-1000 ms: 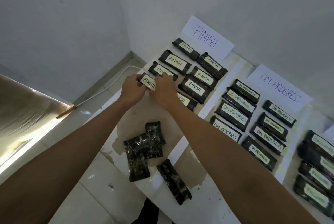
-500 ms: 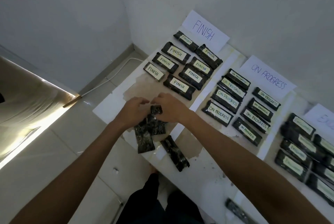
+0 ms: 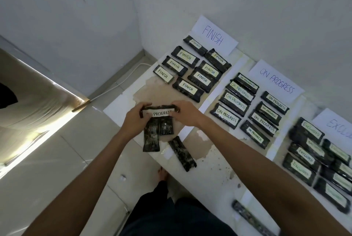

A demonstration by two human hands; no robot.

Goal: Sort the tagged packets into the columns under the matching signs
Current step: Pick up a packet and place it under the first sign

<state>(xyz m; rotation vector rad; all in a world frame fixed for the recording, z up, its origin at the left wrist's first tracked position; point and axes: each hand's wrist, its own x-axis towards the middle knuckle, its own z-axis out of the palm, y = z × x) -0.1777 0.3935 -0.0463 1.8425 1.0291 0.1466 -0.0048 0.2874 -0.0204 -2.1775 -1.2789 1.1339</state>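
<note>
Stained white table (image 3: 209, 174), rows of tagged packets (image 3: 202, 78), paper signs (image 3: 276, 81), loose dark packets (image 3: 182, 152) near front edge.

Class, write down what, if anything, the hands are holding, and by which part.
One dark packet tagged PROGRESS: the left hand grips its left end, the right hand pinches its right end.

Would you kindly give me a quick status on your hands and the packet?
Left hand and right hand both hold one packet, tag showing PROGRESS. ON PROGRESS sign to the right. Three face-down packets nearby, nothing blocking.
</note>
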